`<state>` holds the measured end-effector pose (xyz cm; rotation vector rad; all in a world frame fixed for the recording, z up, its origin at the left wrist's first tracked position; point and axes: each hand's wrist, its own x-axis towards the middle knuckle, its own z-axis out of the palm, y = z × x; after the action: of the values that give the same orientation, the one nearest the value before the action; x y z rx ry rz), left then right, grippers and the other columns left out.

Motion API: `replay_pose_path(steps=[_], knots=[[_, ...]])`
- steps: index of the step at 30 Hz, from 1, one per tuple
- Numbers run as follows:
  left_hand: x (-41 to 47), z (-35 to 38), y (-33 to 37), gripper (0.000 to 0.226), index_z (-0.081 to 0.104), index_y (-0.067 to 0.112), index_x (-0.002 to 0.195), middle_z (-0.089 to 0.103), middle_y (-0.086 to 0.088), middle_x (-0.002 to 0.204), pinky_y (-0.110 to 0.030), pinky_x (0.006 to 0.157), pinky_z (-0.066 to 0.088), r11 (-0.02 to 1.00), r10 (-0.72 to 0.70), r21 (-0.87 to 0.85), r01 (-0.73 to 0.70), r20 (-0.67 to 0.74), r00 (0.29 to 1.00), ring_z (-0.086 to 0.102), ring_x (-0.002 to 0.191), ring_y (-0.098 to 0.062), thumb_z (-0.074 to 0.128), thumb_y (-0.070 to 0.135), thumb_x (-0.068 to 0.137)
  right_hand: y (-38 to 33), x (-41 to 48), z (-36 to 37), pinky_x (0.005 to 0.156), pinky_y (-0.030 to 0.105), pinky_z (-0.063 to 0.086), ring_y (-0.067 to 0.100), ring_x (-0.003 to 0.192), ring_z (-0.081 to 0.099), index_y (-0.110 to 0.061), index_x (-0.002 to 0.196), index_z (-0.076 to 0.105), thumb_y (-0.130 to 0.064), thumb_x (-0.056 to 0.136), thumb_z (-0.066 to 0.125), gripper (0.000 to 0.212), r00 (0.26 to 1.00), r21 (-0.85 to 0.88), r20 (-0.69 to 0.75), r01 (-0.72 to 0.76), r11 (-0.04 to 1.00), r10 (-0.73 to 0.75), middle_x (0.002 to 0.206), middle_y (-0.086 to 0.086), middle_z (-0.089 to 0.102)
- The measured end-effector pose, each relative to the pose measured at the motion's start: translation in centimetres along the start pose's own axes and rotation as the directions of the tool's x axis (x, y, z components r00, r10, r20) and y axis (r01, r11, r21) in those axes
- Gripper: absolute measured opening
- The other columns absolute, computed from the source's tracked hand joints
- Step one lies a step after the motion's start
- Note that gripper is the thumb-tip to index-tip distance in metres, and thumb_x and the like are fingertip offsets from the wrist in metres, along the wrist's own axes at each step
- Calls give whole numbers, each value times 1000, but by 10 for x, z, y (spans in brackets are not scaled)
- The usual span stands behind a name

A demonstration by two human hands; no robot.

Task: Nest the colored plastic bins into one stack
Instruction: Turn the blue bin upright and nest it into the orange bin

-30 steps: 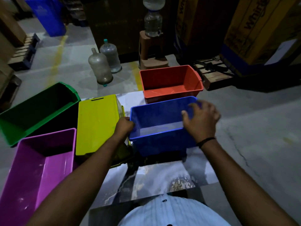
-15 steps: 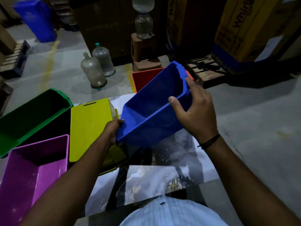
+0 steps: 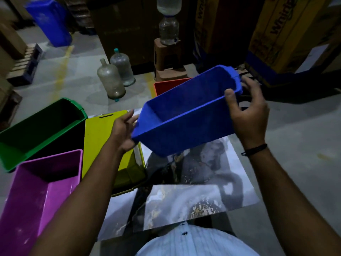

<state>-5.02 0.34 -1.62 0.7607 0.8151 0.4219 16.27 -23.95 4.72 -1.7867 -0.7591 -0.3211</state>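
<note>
I hold the blue bin (image 3: pixel 186 115) tilted in the air over the marbled sheet (image 3: pixel 184 191). My right hand (image 3: pixel 247 111) grips its far end by the rim. My left hand (image 3: pixel 123 130) supports its near lower corner with fingers spread. The red bin (image 3: pixel 166 86) stands behind it, mostly hidden. An upside-down yellow bin (image 3: pixel 103 141) lies left of my left hand. The green bin (image 3: pixel 36 130) and the purple bin (image 3: pixel 33 196) stand open at the left.
Two large water jugs (image 3: pixel 114 78) stand on the concrete floor beyond the bins. A brown stand with an inverted bottle (image 3: pixel 168 52) is behind the red bin. Cardboard boxes (image 3: pixel 276 34) and a pallet are at the back right.
The blue bin has been lifted off the sheet and tilted, its right end raised higher and swung to the right. My left hand has loosened to a spread-fingered hold.
</note>
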Motion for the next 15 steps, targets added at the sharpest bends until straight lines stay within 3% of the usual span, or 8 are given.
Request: replay_pose_path(steps=[3, 4, 7, 9, 11, 13, 15], knots=[[-7, 15, 27, 58, 64, 6, 130, 66, -10, 113, -32, 98, 46, 992, 96, 70, -101, 69, 993, 64, 103, -25, 62, 44, 86, 9, 11, -4, 82, 7, 45, -9, 95, 59, -12, 128, 63, -51, 95, 59, 51, 990, 59, -73, -116, 992, 120, 118, -5, 66], [-8, 21, 34, 55, 68, 7, 127, 63, -8, 111, -29, 92, 47, 986, 125, 107, -131, 65, 990, 61, 101, -24, 65, 42, 85, 12, 14, -3, 79, 5, 44, -14, 92, 58, -12, 128, 63, -51, 96, 58, 51, 985, 77, -85, -147, 986, 153, 117, -3, 67], [-7, 36, 51, 20, 74, 19, 98, 61, 4, 83, -18, 54, 38, 951, 212, 216, -221, 66, 975, 52, 70, -11, 57, 30, 93, 20, 25, 0, 76, 3, 43, -16, 89, 58, -11, 130, 63, -44, 98, 56, 47, 970, 136, -89, -215, 967, 228, 121, 2, 68], [-4, 43, 59, 18, 72, 21, 101, 64, 4, 85, -19, 54, 35, 921, 265, 263, -289, 122, 956, 52, 71, -10, 58, 24, 91, 22, 32, 3, 79, 3, 43, -3, 101, 61, -11, 132, 61, -44, 96, 55, 49, 966, 145, -78, -235, 961, 248, 126, 4, 66], [-2, 48, 65, 24, 71, 20, 113, 70, 4, 94, -20, 65, 42, 878, 308, 312, -364, 213, 927, 60, 81, -10, 57, 24, 93, 23, 37, 7, 84, 8, 47, 12, 112, 62, -13, 132, 60, -49, 93, 56, 53, 971, 134, -55, -223, 965, 232, 125, 1, 65], [-1, 56, 69, 32, 64, 15, 125, 72, 3, 103, -18, 69, 49, 814, 343, 386, -435, 285, 895, 66, 88, -10, 58, 25, 95, 27, 41, 11, 92, 23, 53, 16, 116, 61, -15, 136, 55, -54, 91, 60, 60, 988, 72, -1, -157, 985, 157, 126, -1, 63], [4, 64, 73, 48, 56, 10, 136, 70, -3, 117, -22, 78, 54, 765, 374, 429, -480, 310, 874, 69, 100, -15, 66, 28, 93, 34, 48, 14, 104, 38, 50, 20, 131, 52, -14, 149, 41, -63, 85, 64, 83, 991, -18, 64, -116, 993, 117, 143, 6, 53]])
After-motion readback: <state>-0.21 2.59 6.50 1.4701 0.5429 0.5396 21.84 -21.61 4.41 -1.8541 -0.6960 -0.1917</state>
